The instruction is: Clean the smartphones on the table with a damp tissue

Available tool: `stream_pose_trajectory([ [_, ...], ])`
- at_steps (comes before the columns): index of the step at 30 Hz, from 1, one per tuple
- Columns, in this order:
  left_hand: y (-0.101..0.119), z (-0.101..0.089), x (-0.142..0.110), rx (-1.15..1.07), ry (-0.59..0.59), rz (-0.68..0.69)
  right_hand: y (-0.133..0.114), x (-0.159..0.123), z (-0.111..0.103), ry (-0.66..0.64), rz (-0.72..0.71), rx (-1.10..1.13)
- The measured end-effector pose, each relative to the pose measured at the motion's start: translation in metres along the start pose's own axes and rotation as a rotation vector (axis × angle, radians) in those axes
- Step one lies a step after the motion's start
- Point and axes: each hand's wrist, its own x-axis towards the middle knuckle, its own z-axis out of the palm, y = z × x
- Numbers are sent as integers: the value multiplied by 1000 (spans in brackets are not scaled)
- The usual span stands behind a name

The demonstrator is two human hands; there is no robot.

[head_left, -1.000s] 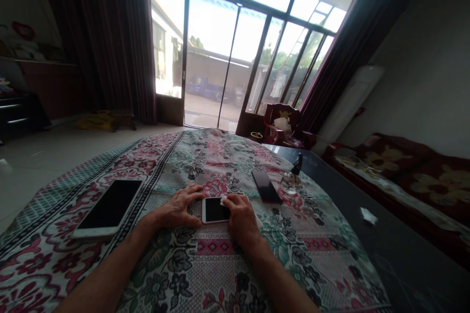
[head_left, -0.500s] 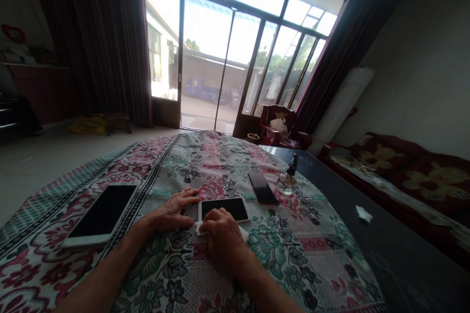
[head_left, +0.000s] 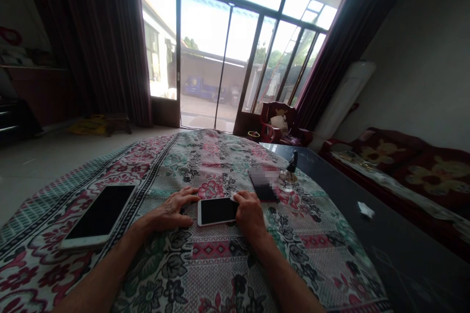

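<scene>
A white-framed smartphone [head_left: 216, 211] lies face up on the flowered tablecloth [head_left: 220, 281], its screen dark. My right hand [head_left: 250, 212] is closed at the phone's right end and covers that end. A small bit of a white wipe [head_left: 234, 197] shows at its fingertips; the rest is hidden under the hand. Resting on the cloth at the phone's left end is my left hand [head_left: 176, 209], fingers stretched and apart, holding nothing. A larger white phone [head_left: 99, 215] lies to the left, also with a dark screen.
Beyond my right hand lie a dark flat phone-like slab [head_left: 265, 190], partly pixelated, and a clear bottle with a black pump top [head_left: 290, 176]. A crumpled white paper [head_left: 365, 210] sits on the dark tabletop [head_left: 396, 254] at right. A red sofa [head_left: 422, 166] stands behind.
My right hand has slid rightward with the white wipe, from the phone's lower left edge to its right end. The left hand has stayed in place.
</scene>
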Motion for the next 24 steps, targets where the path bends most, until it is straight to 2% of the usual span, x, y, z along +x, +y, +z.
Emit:
stream_pose_trajectory([
  [13,-2,4,2,-47,47,5,-40,-3,22,-89,-251,43],
  [20,2,3,1,-37,48,-17,-50,-8,23,-131,-408,142],
  [24,3,1,0,-22,40,-10,-52,-12,25,-134,-429,217],
])
